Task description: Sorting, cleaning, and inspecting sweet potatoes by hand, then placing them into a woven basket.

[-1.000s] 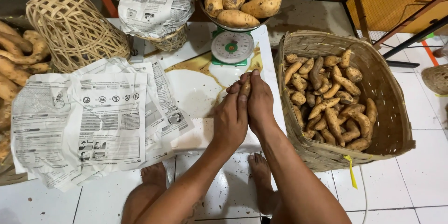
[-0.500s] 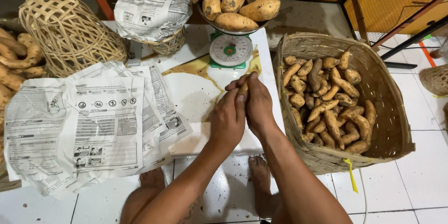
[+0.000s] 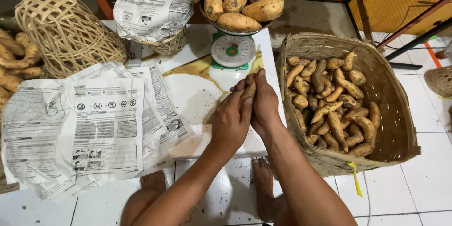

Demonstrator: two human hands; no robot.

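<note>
Head view: a small sweet potato (image 3: 249,92) sits pressed between left hand (image 3: 230,121) and right hand (image 3: 264,103), fingers closed around it

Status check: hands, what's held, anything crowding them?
Left hand and right hand pressed together around one small sweet potato. Scale just ahead, basket right.

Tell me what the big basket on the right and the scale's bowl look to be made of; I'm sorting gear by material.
The basket looks like woven bamboo or palm strips, matt tan, with a visible plaited weave and frayed rim. The scale's bowl seems to be metal, grey with a dull sheen at its edge; most of it is hidden by sweet potatoes.
</note>
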